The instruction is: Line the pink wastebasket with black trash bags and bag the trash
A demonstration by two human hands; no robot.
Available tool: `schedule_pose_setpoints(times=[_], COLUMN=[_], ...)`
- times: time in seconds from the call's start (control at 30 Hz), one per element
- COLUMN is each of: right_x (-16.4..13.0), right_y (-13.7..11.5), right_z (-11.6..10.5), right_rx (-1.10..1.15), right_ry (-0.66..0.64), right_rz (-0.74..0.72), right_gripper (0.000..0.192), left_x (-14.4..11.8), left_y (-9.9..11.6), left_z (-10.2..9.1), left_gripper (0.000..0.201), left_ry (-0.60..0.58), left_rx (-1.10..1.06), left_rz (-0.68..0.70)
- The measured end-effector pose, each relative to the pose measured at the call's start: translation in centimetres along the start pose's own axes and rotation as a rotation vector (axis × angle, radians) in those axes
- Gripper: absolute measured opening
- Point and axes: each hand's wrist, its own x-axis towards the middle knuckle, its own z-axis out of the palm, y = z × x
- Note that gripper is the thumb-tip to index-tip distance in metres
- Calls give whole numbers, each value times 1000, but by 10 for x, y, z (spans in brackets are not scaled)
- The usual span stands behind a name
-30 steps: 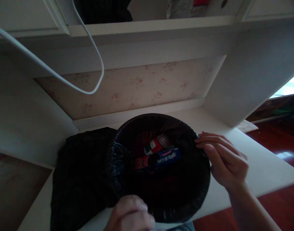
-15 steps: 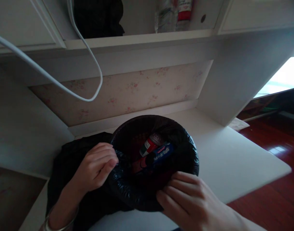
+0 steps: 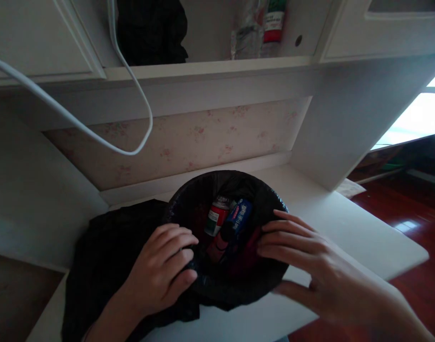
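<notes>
Both hands work the black liner (image 3: 210,285) around the bin's rim (image 3: 188,192) on the white desk (image 3: 345,228): left hand (image 3: 160,273) pinching its near-left edge, right hand (image 3: 320,273) open-fingered, next needing its own grip.

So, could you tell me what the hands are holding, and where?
Left hand grips the black bin bag at its near-left rim; right hand rests on the right rim.
</notes>
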Motion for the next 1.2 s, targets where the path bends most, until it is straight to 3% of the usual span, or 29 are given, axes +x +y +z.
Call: schedule_pose_setpoints(times=[0.1, 0.23, 0.47, 0.63, 0.8, 0.93, 1.03, 1.2], right_x=[12, 21, 13, 9, 2, -1, 3, 16], right_y=[-31, -48, -17, 1, 20, 30, 21, -22], right_z=[3, 24, 28, 29, 31, 24, 13, 8], right_rx=[-31, -48, -112, -132, -114, -36, 18, -88], right_ry=[-18, -61, 39, 174, 206, 192, 141, 110], right_rz=[-46, -42, -188, -245, -291, -231, -162, -241], right_gripper=[61, 40, 53, 64, 67, 67, 65, 64], left_x=[11, 21, 15, 8, 4, 2, 6, 14], left_y=[26, 41, 31, 35, 36, 36, 40, 64], left_z=[4, 1, -5, 1, -2, -8, -9, 9], left_gripper=[44, 39, 47, 42, 30, 31, 34, 36], left_ry=[5, 3, -118, -38, 15, 41, 19, 45], left_rx=[65, 44, -20, 12, 22, 47, 43, 80], left_rz=[31, 18, 7, 36, -6, -34, -30, -27])
